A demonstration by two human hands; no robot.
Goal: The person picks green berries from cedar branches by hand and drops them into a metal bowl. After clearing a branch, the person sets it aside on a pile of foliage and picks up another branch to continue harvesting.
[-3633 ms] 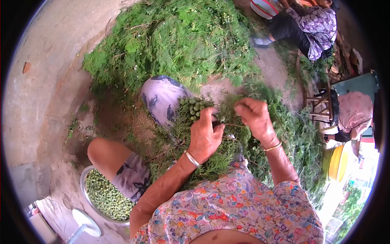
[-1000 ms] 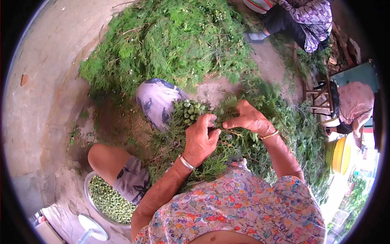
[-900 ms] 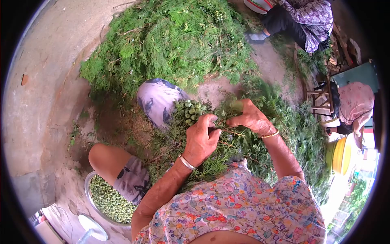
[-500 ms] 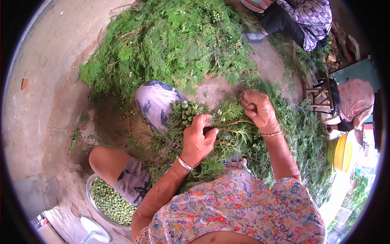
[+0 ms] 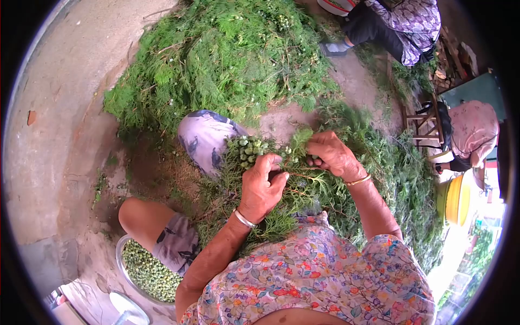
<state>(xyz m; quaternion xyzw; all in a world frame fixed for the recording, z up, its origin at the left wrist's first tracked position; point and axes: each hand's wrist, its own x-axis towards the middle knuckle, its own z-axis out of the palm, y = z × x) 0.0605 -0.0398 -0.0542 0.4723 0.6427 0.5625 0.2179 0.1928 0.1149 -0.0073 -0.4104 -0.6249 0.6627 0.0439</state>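
Observation:
My left hand [image 5: 261, 187], a silver bangle at its wrist, is closed in a pinch on a leafy evergreen sprig [image 5: 309, 187]. Just beyond its fingertips sits a cluster of round green cones [image 5: 246, 150]. My right hand [image 5: 331, 154], wearing a gold-coloured bangle, has its fingers curled at the sprig's upper tip, close to a few pale green cones. Small dark round shapes show beneath those fingers, too unclear to name. More cut foliage lies across my lap under both hands.
A big heap of green branches [image 5: 233, 59] lies ahead. By my left leg stands a clear tub [image 5: 120, 254] full of green cones. More foliage spreads at the right, near a yellow basin [image 5: 457, 200]. Another person [image 5: 406, 27] sits at top right, and one more in pink [image 5: 474, 127] at right.
My right hand has moved left and slightly down, from beside the sprig to its tip, where the leaves now meet its fingers. My left hand has barely moved.

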